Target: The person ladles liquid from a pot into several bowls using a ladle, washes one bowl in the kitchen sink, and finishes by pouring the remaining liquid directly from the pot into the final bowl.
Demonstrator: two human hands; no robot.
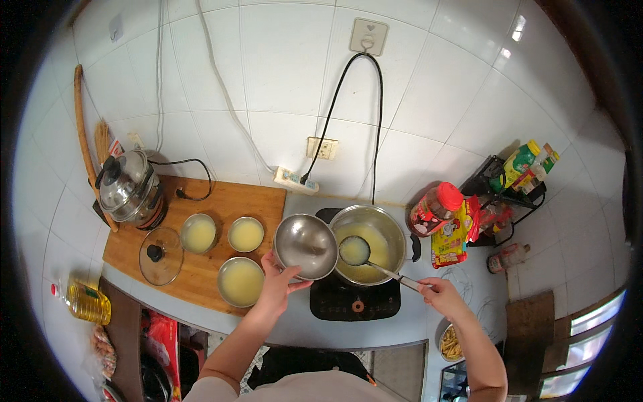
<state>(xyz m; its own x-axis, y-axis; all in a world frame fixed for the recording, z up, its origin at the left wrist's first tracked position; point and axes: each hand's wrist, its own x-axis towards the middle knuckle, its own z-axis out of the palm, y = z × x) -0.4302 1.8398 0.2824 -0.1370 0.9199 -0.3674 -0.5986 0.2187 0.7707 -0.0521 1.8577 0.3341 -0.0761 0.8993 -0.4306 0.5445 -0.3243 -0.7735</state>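
My left hand grips the rim of a steel bowl, tilted beside the pot; no food shows in it. In my right hand is the handle of a steel ladle, its cup full of pale yellow liquid. That cup is over the steel pot, which holds more of the same yellow liquid and stands on a black induction cooktop. Left of the bowl, three steel bowls of yellow liquid rest on the wooden board: a larger one, a small one and another.
A glass lid and a lidded steel cooker stand on the wooden board. A power strip lies by the wall. Right of the pot are a red-lidded jar, a yellow packet and a black rack.
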